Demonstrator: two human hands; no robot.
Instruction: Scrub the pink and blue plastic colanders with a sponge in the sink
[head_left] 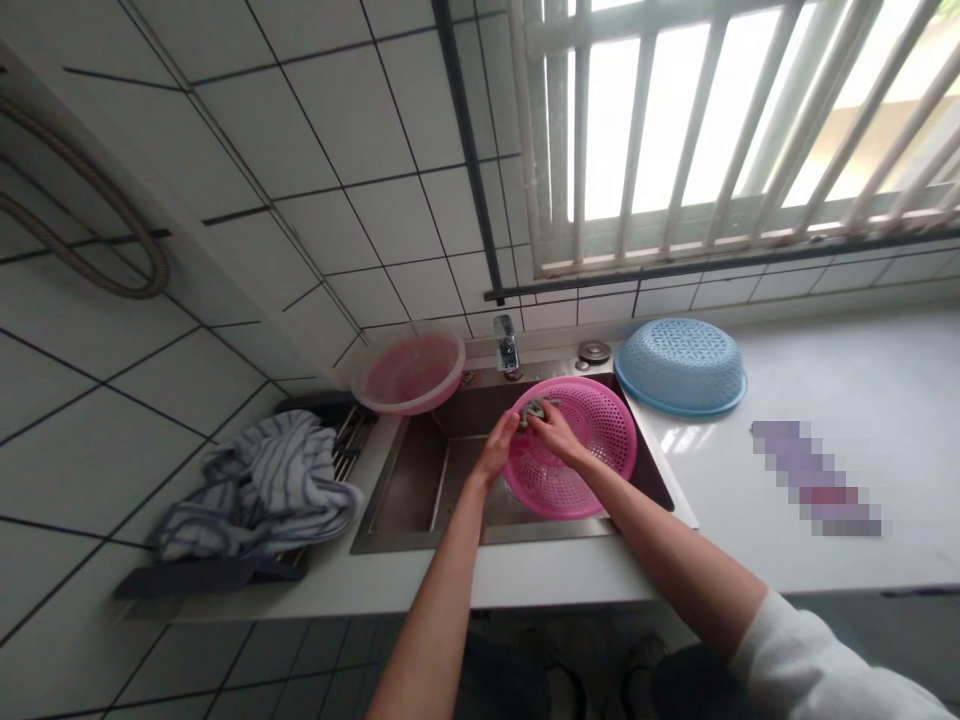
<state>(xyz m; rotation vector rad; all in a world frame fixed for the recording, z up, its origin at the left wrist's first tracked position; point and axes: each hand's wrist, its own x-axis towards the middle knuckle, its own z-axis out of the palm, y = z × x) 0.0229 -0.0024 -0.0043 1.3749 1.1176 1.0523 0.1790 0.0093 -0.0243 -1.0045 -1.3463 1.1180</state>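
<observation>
A round pink colander with many holes is tilted over the sink. My left hand is closed at the colander's left rim, its fingers partly hidden. My right hand presses a small crumpled grey-green cloth against the upper left of the colander. The cloth also touches the fingertips of my left hand. Just behind both hands rises the metal faucet.
A pink basin rests on the sink's back left corner. Upside down on the counter at the right lies a blue basket. A striped towel covers a dark rack at the left. A blurred-out item lies farther right.
</observation>
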